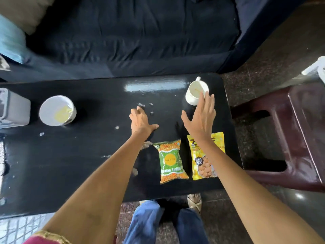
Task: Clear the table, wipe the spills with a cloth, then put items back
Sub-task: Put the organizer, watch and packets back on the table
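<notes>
A black low table (84, 164) carries small wet spills and crumbs (146, 106) near its middle. A white mug (194, 93) stands at the far right of the table. My right hand (201, 118) is spread open just in front of the mug, its fingertips at the mug's rim. Fingers bent, my left hand (141, 121) rests on the table beside the spills and holds nothing I can see. A white bowl (57, 110) with yellow residue sits at the left. A green snack packet (171, 161) and a yellow snack packet (204, 157) lie near the front edge.
A dark blue sofa (131, 36) runs behind the table. A maroon plastic stool (288, 136) stands to the right. A grey box (13, 108) sits at the table's left end. My legs and sandalled foot (194, 201) are below the front edge.
</notes>
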Tool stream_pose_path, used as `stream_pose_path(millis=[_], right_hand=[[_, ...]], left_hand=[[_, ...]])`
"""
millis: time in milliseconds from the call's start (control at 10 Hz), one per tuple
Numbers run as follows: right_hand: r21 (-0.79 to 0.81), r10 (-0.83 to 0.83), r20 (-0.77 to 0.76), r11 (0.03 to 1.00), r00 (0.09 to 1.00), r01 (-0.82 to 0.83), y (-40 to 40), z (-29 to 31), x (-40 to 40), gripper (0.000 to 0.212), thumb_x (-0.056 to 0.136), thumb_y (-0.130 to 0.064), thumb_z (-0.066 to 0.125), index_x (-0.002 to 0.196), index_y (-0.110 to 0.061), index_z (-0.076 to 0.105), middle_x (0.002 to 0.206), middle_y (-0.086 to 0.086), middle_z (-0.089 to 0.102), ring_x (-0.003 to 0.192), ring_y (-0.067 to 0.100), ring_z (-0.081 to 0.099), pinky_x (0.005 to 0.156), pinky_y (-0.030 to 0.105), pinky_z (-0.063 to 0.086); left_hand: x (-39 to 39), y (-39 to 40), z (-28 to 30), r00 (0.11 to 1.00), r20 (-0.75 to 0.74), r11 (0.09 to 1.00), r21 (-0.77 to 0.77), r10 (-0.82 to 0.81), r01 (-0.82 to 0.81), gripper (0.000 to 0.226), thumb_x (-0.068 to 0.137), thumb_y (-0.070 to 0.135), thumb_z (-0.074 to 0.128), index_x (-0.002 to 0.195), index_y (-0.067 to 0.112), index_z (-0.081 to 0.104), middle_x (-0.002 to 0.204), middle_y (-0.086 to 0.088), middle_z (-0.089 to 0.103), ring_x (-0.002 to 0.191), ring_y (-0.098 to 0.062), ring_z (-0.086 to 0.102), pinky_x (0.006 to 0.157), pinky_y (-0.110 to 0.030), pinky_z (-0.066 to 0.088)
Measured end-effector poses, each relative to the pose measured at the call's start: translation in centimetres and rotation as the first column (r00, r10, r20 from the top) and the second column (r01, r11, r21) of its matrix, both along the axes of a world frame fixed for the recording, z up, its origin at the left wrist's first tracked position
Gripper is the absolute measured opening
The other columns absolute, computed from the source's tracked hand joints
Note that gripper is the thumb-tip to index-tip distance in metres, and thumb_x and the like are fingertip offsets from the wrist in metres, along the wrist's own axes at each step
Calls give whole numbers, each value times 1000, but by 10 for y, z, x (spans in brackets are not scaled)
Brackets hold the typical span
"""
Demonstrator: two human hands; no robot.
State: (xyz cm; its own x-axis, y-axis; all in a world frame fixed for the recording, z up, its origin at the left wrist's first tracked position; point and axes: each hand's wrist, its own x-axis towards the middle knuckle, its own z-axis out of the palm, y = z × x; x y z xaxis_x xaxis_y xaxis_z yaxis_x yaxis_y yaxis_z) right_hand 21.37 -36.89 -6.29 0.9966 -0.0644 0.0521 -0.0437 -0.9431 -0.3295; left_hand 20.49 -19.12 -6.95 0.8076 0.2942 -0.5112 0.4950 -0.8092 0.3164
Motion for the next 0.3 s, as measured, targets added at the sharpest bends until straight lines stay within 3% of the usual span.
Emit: stream_pose_path(millis=[100,200,300], right_hand=[[18,-22,37,1000,999,21,10,3,-25,74,86,-44,47,142,2,30,148,24,30,138,42,25,99,52,38],[35,59,29,998,998,-60,20,11,-58,71,87,-38,52,141,2,32,147,24,33,137,42,28,102,52,37],[91,140,-2,986,990,-139,33,22,-82,67,89,-30,54,142,3,31,147,24,33,138,40,27,107,50,33]], left_hand=[[-30,2,4,994,101,999,-38,-30,34,79,91,31,57,148,1,11,140,-17,29,128,-31,31,103,-36,36],[-69,9,19,986,153,997,-17,-70,73,62,95,25,49,147,6,21,140,-13,32,127,-29,33,100,-39,39],[-105,7,39,979,182,996,0,-89,90,58,96,32,47,145,8,26,140,-10,35,126,-28,35,99,-40,40]])
